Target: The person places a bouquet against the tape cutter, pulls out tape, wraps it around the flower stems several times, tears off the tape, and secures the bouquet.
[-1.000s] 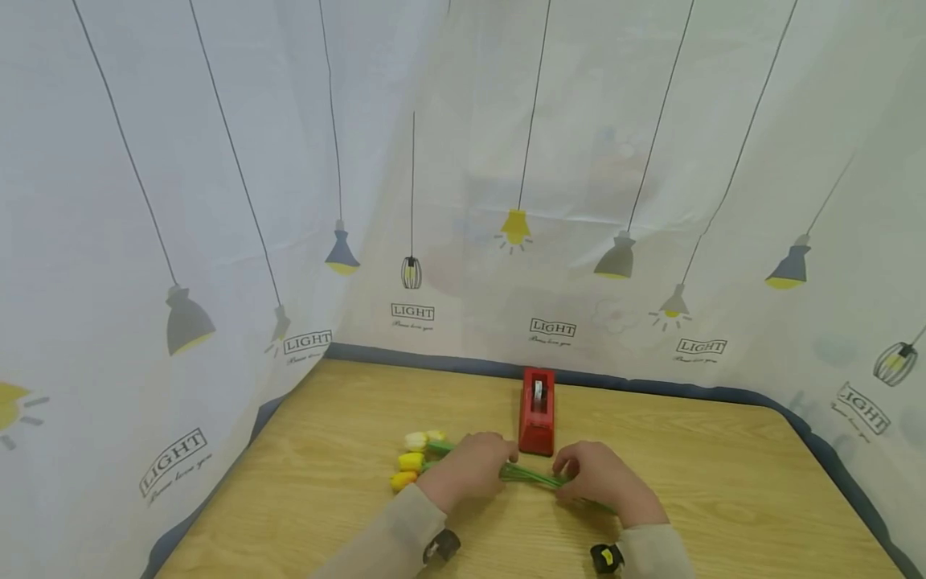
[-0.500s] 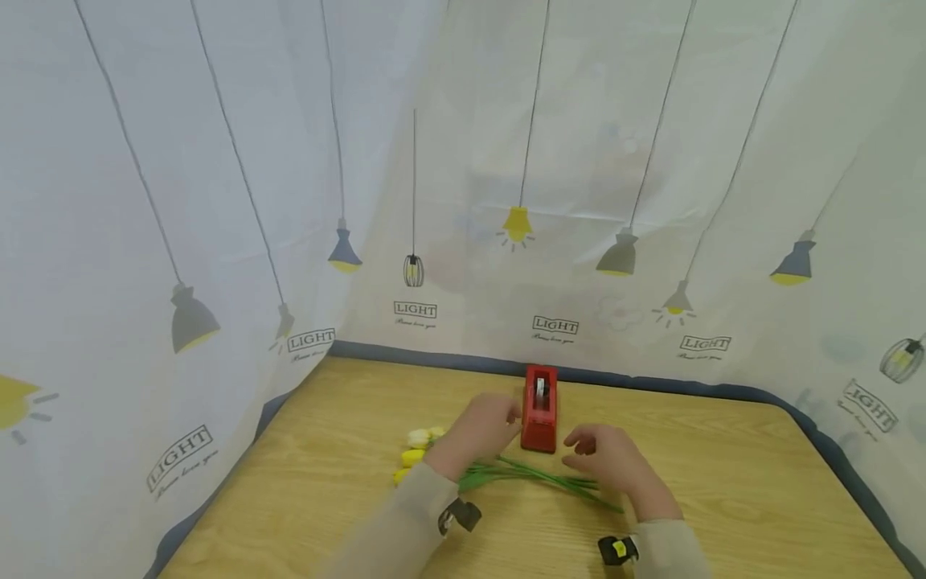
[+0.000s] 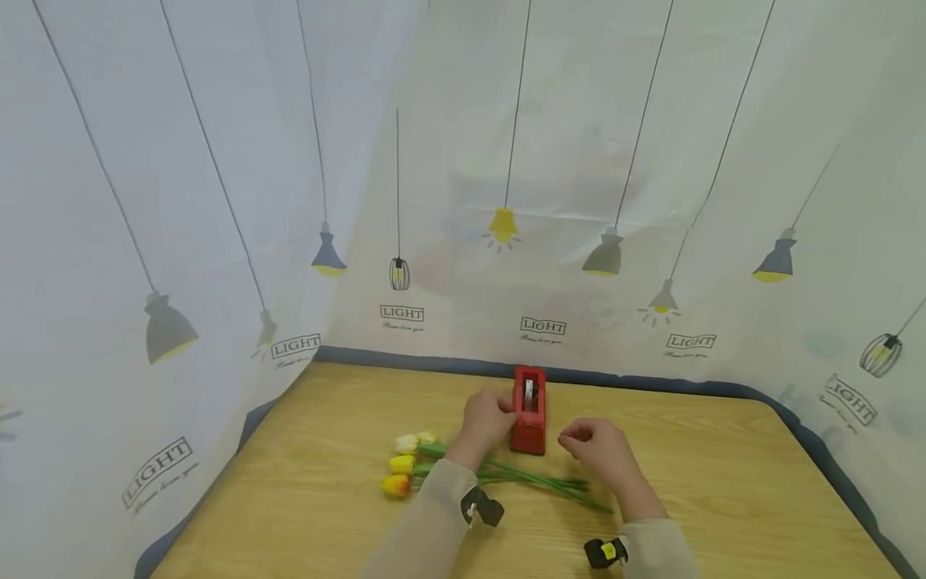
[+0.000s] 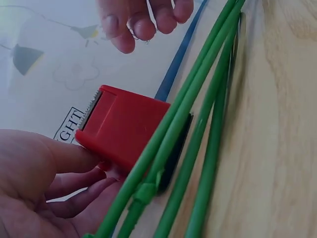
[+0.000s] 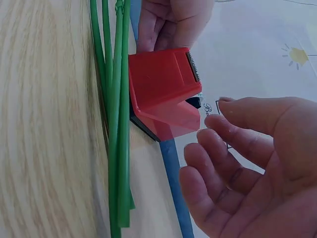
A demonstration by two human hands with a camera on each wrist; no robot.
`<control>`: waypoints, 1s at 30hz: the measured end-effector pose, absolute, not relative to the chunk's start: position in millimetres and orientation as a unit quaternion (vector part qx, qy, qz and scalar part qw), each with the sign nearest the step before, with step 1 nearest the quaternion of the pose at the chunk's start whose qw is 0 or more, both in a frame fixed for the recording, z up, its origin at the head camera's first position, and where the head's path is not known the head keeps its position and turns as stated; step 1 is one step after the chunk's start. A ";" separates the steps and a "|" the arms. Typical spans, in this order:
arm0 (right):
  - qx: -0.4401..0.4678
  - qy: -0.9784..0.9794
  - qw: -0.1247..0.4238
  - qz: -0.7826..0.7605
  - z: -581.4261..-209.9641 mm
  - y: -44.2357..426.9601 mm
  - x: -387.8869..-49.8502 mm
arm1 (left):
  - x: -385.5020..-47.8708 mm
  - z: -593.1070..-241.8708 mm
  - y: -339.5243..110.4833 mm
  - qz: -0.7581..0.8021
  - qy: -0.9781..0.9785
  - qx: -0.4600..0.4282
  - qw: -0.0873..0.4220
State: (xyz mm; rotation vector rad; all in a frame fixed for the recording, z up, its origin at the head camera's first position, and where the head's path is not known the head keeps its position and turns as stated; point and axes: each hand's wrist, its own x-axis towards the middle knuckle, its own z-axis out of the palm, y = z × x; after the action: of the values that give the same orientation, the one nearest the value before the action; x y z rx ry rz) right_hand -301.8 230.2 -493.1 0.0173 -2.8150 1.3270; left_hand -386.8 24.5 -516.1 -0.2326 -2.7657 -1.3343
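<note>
Tulips (image 3: 403,465) lying on a wooden desk (image 3: 723,466), green stems (image 5: 124,124) pointing right, red tape dispenser (image 3: 529,434) just beyond them, left hand (image 3: 486,416) touching its left side, fingers bent, grip unclear, right hand (image 3: 599,450) apart, fingers loosely curved, nothing visible between them.

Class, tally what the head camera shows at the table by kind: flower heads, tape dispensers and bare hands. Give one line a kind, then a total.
Flower heads: 4
Tape dispenser: 1
Bare hands, left hand and right hand: 2
Total: 7
</note>
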 end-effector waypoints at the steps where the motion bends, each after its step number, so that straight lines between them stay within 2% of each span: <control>1: 0.002 -0.901 0.017 0.434 -493.7 228.6 -302.6 | -387.2 -517.8 23.7 -0.434 -0.897 -0.074 0.034; 13: -0.088 -0.848 0.068 0.518 -500.4 204.3 -320.3 | -381.7 -522.6 27.3 -0.479 -0.877 -0.037 0.032; 20: -0.107 -0.861 0.059 0.494 -503.1 179.8 -333.8 | -384.2 -521.9 28.2 -0.473 -0.880 -0.036 0.036; 30: -0.108 -0.853 0.041 0.509 -506.1 171.9 -337.8 | -380.9 -518.1 27.1 -0.475 -0.879 -0.032 0.033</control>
State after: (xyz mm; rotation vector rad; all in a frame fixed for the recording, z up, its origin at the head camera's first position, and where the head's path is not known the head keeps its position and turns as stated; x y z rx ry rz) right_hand -337.8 171.9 -506.1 -0.3303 -2.6120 1.5588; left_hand -380.9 27.1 -518.1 -0.0991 -2.7050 -1.4610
